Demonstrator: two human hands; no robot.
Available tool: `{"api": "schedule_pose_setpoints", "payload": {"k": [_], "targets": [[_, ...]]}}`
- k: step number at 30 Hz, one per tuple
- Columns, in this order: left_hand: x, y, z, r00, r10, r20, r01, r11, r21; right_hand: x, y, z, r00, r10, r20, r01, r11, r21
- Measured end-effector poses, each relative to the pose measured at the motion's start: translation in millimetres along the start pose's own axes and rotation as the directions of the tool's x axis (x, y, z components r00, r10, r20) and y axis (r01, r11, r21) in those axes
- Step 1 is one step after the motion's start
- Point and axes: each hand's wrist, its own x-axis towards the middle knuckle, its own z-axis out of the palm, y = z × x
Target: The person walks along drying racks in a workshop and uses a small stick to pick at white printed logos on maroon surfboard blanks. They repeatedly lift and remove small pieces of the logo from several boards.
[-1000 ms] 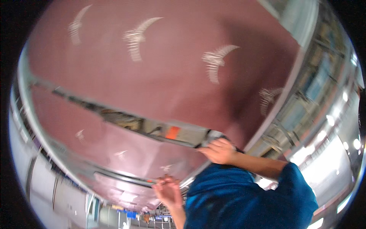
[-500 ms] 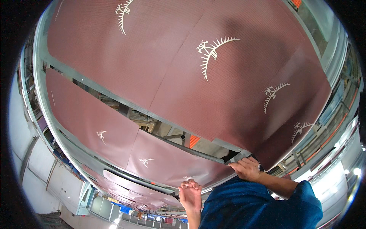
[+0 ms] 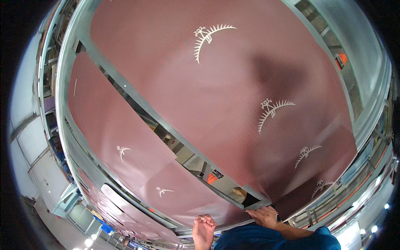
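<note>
Wide maroon sheets with pale spiky crescent motifs lie over a grey metal frame [image 3: 125, 89]. The large sheet [image 3: 175, 83] fills the middle and right. A smaller maroon sheet [image 3: 187, 196] lies to its left, across a gap. At the near end of that gap, my right hand [image 3: 264, 216] rests against the frame corner, its curled fingertips at the smaller sheet's right corner. Whatever they pinch is hidden. My left hand [image 3: 204, 229] is raised near the smaller sheet's near edge, palm showing, fingers loosely bent, with nothing visible in it.
Through the gap show dark bars and an orange striped item [image 3: 213, 177]. More maroon sheets [image 3: 125, 210] on frames continue at the lower left. A pale wall [image 3: 25, 121] stands far left. Metal rails and racks curve along the right.
The view has shifted and turned, so the sheets and both hands appear lower in the picture. My right hand stays at the frame corner; my left stays raised with bent fingers.
</note>
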Motion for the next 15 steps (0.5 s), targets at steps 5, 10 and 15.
{"api": "schedule_pose_setpoints", "payload": {"k": [5,10,15], "targets": [[3.1,-9.5,-11.7,0.998,-0.026,0.056,0.030,0.997,-0.075,0.1,-0.1,-7.8,0.999,0.022,0.036,-0.022,1.000,0.003],[14.0,2.3,-32.5,1.000,0.001,0.018,0.001,0.998,-0.065,11.0,4.7,24.7,0.996,0.016,0.083,-0.011,0.998,-0.066],[3.9,-7.6,-33.9,0.966,0.052,0.254,-0.049,0.999,-0.020,48.0,-11.2,8.6,0.996,-0.067,-0.051,0.060,0.991,-0.122]]}}
